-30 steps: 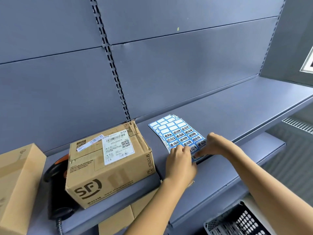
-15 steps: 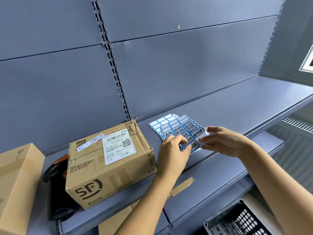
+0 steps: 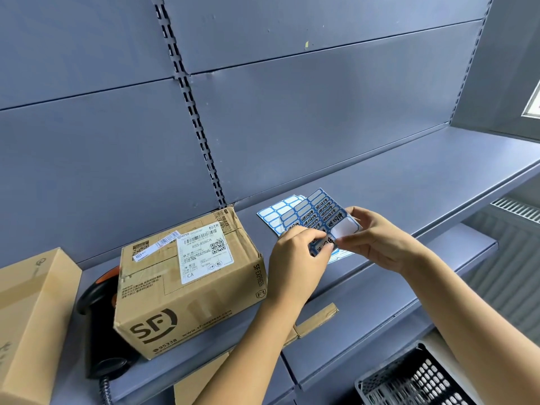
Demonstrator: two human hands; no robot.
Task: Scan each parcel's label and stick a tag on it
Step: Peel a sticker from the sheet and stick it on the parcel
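A brown SF cardboard parcel sits on the grey shelf, its white shipping label facing up. Right of it, my right hand holds a sheet of blue-bordered tags lifted off the shelf. My left hand pinches one tag at the sheet's near edge, partly peeled. More tag sheets lie flat underneath. A black and orange handheld scanner stands behind and left of the parcel, mostly hidden.
A second cardboard box stands at the far left. Below the shelf lies another cardboard piece on a lower shelf. A black and white perforated basket sits at the bottom right.
The top tag sheet has been lifted off the shelf by my right hand. My left hand has moved to its near edge and pinched a tag, peeling it.
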